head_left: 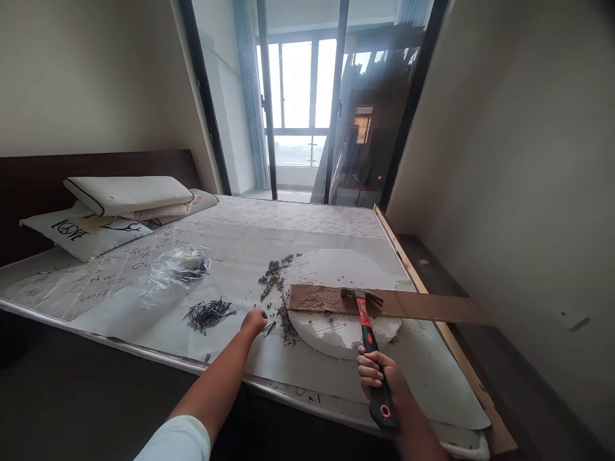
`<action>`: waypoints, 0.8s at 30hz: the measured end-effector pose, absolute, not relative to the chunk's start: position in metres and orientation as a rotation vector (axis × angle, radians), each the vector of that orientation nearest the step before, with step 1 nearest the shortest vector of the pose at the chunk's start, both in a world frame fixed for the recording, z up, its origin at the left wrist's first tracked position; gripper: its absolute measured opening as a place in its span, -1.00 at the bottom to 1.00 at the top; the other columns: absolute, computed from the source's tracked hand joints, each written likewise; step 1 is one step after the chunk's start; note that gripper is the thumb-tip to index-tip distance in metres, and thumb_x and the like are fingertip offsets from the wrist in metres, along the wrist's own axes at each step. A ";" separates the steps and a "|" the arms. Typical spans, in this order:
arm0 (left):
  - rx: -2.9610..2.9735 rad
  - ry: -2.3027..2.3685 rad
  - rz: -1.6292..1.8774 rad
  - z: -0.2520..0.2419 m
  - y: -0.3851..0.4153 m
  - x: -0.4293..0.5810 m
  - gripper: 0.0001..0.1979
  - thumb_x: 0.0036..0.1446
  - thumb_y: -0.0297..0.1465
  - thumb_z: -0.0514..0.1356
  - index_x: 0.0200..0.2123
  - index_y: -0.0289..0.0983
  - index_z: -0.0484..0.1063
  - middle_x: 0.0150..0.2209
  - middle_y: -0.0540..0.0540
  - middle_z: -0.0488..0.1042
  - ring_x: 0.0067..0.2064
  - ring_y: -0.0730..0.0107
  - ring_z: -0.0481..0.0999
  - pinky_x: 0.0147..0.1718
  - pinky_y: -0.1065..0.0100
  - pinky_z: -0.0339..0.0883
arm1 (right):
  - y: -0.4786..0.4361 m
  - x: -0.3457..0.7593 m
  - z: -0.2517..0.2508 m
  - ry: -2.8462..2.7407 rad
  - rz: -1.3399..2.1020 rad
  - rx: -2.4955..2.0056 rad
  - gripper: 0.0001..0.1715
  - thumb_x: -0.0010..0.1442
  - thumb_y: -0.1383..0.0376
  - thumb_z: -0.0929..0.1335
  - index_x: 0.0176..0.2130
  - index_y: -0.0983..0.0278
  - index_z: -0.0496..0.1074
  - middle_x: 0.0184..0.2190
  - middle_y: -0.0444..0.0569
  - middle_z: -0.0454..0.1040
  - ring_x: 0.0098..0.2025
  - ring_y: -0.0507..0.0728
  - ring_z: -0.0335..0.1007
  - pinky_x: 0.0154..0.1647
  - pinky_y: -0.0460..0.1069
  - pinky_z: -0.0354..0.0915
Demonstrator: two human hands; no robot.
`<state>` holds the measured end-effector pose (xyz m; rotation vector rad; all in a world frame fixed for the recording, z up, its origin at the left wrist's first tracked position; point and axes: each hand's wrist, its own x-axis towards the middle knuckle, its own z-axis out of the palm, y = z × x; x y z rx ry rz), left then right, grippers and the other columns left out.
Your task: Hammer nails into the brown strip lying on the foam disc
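My right hand point(376, 375) is closed round the red and black handle of a claw hammer point(366, 320). The hammer's head rests on a long brown wooden board point(423, 306). That board lies across a round white foam slab point(343, 301) on the covered bed. My left hand point(254, 320) is closed in a pinch just left of the slab, beside a loose nail point(269, 328); what it holds is too small to make out. A pile of dark nails point(209, 313) lies to the left of that hand. Brown crumbs point(273, 278) are scattered along the slab's left edge.
A crumpled clear plastic bag point(177, 266) lies behind the nails. Pillows point(125, 195) are stacked at the dark headboard on the left. A paper sheet point(230, 250) covers the mattress. A wooden strip point(408, 262) runs along the bed's right side by the wall. Glass doors stand behind.
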<state>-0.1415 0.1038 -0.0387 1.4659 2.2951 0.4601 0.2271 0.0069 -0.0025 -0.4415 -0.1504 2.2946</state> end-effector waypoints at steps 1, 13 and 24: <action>1.473 2.290 0.422 -0.041 0.103 -0.138 -0.92 -0.30 -0.53 0.20 -0.63 -0.26 0.44 -0.40 -0.15 0.54 -0.28 0.24 0.46 -0.33 0.40 0.23 | 0.007 0.226 -0.002 -0.144 2.298 -0.436 -0.71 -0.16 0.46 0.35 -0.42 0.28 0.16 -0.75 -0.41 -0.08 -0.78 -0.19 -0.19 -0.78 -0.29 -0.22; 1.494 2.301 0.397 -0.036 0.110 -0.124 -0.96 -0.20 -0.50 0.17 -0.55 -0.30 0.40 -0.39 -0.17 0.52 -0.26 0.23 0.50 -0.32 0.37 0.28 | 0.012 0.227 -0.002 -0.179 2.322 -0.410 -0.74 -0.18 0.46 0.33 -0.45 0.27 0.17 -0.77 -0.40 -0.03 -0.78 -0.19 -0.22 -0.77 -0.27 -0.23; 1.239 1.729 1.301 0.014 0.114 -0.085 -0.58 -0.01 -0.13 0.11 -0.25 -0.37 0.42 -0.43 -0.09 0.47 -0.43 0.40 0.51 -0.47 0.41 0.39 | 0.021 0.227 0.009 -0.266 2.302 -0.476 -0.73 -0.22 0.44 0.31 -0.47 0.26 0.12 -0.78 -0.40 -0.05 -0.78 -0.19 -0.23 -0.75 -0.24 -0.28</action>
